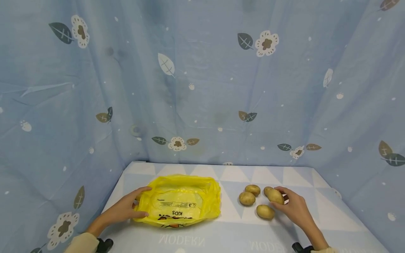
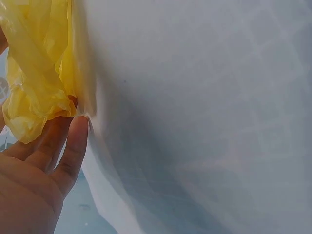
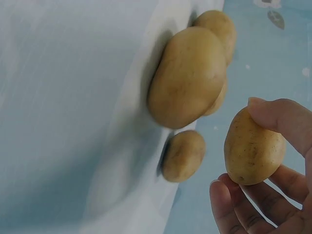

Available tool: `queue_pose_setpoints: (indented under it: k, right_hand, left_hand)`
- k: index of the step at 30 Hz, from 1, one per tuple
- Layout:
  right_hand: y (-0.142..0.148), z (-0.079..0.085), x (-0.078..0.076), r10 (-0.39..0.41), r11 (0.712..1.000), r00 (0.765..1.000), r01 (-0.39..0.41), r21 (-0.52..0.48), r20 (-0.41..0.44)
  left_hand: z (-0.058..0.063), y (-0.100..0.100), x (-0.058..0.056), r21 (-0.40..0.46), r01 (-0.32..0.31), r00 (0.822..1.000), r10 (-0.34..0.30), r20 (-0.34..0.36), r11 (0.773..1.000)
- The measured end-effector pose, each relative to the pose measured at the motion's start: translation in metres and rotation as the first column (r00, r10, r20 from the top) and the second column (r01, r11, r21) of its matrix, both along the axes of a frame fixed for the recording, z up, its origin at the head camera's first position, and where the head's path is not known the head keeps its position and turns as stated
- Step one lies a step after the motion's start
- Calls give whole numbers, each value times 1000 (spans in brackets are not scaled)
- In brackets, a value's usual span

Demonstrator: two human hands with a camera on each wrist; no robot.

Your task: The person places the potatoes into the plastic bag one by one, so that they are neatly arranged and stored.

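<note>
A yellow plastic bag (image 1: 179, 203) lies on the table with its mouth spread wide and dark print showing inside. My left hand (image 1: 124, 208) grips its left end, thumb near the front and a finger at the back rim. In the left wrist view, crumpled yellow plastic (image 2: 41, 73) partly covers the fingers. On the right, my right hand (image 1: 294, 207) holds a potato (image 3: 254, 146) between thumb and fingers, raised off the table. Several other potatoes lie close by: one nearest me (image 1: 265, 212), two at the left (image 1: 247, 198), and one partly hidden (image 1: 268, 190) behind the held one.
The table (image 1: 234, 230) has a white and pale blue triangle-patterned cover. Blue curtains (image 1: 202, 88) with flowers and leaves hang behind it and along both sides. Dark wrist straps (image 1: 104, 245) show at the lower edge of the head view.
</note>
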State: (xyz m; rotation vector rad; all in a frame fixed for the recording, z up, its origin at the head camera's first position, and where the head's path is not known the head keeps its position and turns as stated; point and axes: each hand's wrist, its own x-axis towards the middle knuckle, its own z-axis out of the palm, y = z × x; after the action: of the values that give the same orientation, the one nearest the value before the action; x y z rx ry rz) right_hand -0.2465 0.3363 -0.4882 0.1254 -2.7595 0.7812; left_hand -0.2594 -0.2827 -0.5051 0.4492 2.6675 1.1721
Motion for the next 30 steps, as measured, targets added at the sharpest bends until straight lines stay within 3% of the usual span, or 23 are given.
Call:
queue_pose_setpoints:
  k: [21, 30]
  right_hand:
    - [-38, 9, -15, 85, 994, 996, -83, -67, 29]
    - [-52, 10, -20, 147, 986, 988, -150, -79, -37]
  left_hand:
    - [0, 4, 2, 0, 6, 1000, -6, -10, 1000]
    - [-3, 6, -1, 5, 35, 999, -35, -17, 999]
